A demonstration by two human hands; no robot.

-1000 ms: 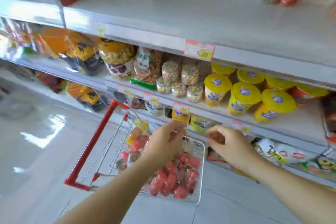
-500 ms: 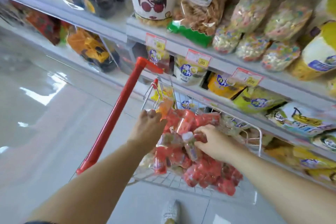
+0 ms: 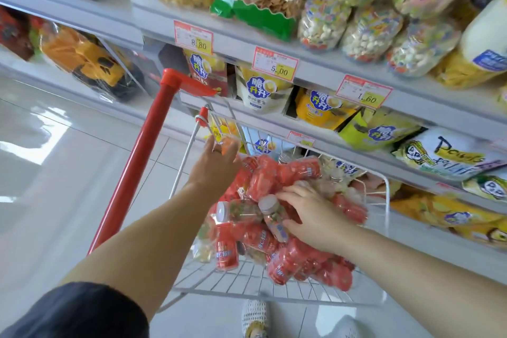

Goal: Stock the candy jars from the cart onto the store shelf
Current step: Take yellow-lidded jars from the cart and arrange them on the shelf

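Note:
A white wire cart (image 3: pixel 387 208) with a red handle (image 3: pixel 142 175) stands against the store shelf (image 3: pixel 318 78). It is heaped with small candy jars (image 3: pixel 277 175), most of them red, a few clear with pale caps. My left hand (image 3: pixel 215 170) reaches to the cart's far left corner, its fingers round a small orange jar (image 3: pixel 228 145). My right hand (image 3: pixel 312 214) lies on the heap, thumb and fingers curled round a clear jar (image 3: pixel 271 218) with a grey cap.
Yellow and white snack bags (image 3: pixel 262 90) fill the shelf level behind the cart. Tubs of coloured puffs (image 3: pixel 367 35) stand one level up. Price tags (image 3: pixel 275 64) line the shelf edges. Shiny floor tiles (image 3: pixel 55 173) spread to the left; my shoe (image 3: pixel 255 318) is below the cart.
Both hands dropped from the shelf front into the cart. The left hand took the orange jar at the far corner, and the right hand closed round the clear jar.

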